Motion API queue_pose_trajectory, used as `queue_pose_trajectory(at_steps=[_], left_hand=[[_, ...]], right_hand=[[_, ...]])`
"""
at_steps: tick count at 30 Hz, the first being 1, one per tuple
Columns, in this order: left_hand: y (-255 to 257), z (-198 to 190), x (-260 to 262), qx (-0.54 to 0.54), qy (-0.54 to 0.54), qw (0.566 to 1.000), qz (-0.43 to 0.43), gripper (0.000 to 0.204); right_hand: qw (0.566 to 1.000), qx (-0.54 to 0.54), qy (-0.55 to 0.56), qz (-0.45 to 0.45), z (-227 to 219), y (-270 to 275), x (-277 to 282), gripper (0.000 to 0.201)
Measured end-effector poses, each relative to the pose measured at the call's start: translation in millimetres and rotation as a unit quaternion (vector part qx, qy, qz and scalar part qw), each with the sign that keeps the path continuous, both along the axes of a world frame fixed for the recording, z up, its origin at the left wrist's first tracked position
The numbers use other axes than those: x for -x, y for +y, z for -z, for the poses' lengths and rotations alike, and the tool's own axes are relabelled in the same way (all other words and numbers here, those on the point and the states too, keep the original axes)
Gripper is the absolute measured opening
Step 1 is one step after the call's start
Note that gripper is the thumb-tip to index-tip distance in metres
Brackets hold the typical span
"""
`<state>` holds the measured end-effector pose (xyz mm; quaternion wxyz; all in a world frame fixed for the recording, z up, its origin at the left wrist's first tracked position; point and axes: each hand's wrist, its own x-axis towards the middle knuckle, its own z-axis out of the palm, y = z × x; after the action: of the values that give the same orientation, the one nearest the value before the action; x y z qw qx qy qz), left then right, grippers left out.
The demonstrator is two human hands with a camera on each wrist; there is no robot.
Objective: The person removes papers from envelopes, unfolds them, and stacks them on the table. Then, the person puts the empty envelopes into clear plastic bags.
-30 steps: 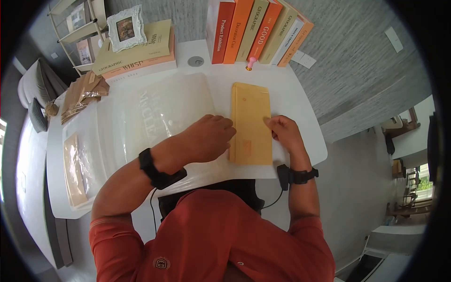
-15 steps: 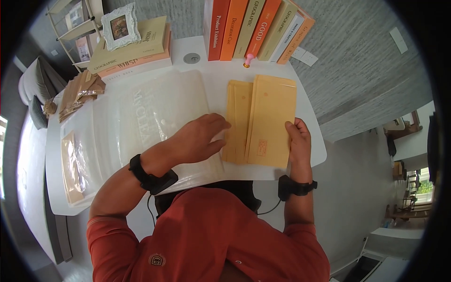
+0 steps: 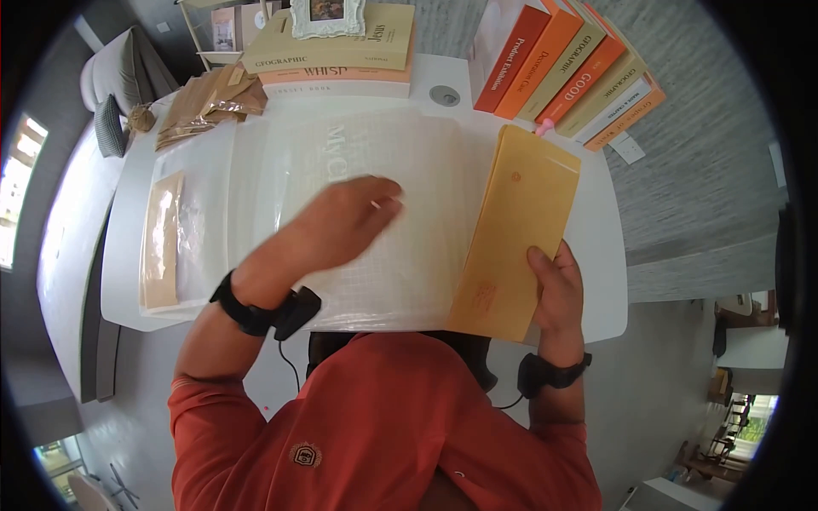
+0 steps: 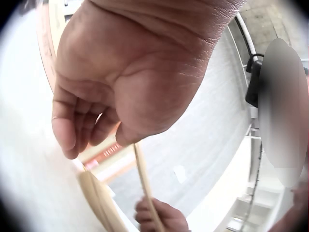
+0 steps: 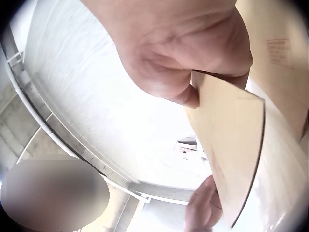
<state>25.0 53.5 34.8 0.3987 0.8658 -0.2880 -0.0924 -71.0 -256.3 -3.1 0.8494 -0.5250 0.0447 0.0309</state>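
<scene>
A yellow-brown envelope (image 3: 520,221) with a faint red stamp is tilted at the right of the table, pinched at its right edge by the right hand (image 3: 558,285). In the right wrist view that hand (image 5: 193,53) grips the bent envelope (image 5: 229,140), and another stamped envelope (image 5: 287,63) shows at the right. Over the clear plastic sheets (image 3: 409,264), the left hand (image 3: 341,221) hovers, slightly blurred. Its fingers are loosely bent with nothing between them, as the left wrist view shows this hand (image 4: 125,72) above a second envelope (image 4: 101,200).
Books stand upright (image 3: 562,77) at the back right, beside a small pink object (image 3: 544,127). Stacked books (image 3: 332,72) with a white frame (image 3: 328,21) lie back left. Brown paper packets (image 3: 209,102) and a wrapped packet (image 3: 162,247) are at the left.
The right hand has drawn one envelope rightward off the others and tilted it. The left hand has moved left, away from the envelopes. The head view has shifted.
</scene>
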Motion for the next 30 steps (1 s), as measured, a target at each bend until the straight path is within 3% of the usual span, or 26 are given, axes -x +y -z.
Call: queue_pose_trajectory(at_steps=[2, 8, 11, 17, 20, 23, 26, 29, 30], left_hand=[[28, 5, -16, -0.015, 0.098, 0.987, -0.123, 0.041], [35, 21, -31, 0.06, 0.221, 0.963, -0.142, 0.059], [32, 21, -38, 0.157, 0.327, 0.917, -0.162, 0.047], [29, 25, -54, 0.102, 0.39, 0.908, -0.113, 0.045], [22, 31, -62, 0.159, 0.451, 0.877, -0.045, 0.04], [14, 31, -61, 0.25, 0.408, 0.878, 0.014, 0.037], [-3, 15, -53, 0.237, 0.249, 0.938, 0.052, 0.043], [-25, -3, -49, 0.115, 0.078, 0.982, 0.128, 0.04], [-33, -3, -49, 0.125, 0.085, 0.976, 0.16, 0.04]], right_hand=[[0.999, -0.026, 0.014, -0.04, -9, 5, -17, 0.035], [0.989, 0.047, 0.014, -0.136, 20, 34, -65, 0.034], [0.986, 0.064, 0.036, -0.148, 20, 41, -68, 0.033], [0.986, 0.039, 0.05, -0.156, 25, 46, -67, 0.033], [0.987, 0.037, 0.051, -0.146, 31, 49, -69, 0.033], [0.996, 0.029, 0.011, -0.086, 25, 37, -66, 0.036], [0.996, -0.06, -0.061, 0.005, -24, 1, -49, 0.04], [0.989, -0.107, -0.099, -0.022, -67, 2, -19, 0.039], [0.99, -0.108, -0.078, -0.038, -65, 11, -14, 0.039]])
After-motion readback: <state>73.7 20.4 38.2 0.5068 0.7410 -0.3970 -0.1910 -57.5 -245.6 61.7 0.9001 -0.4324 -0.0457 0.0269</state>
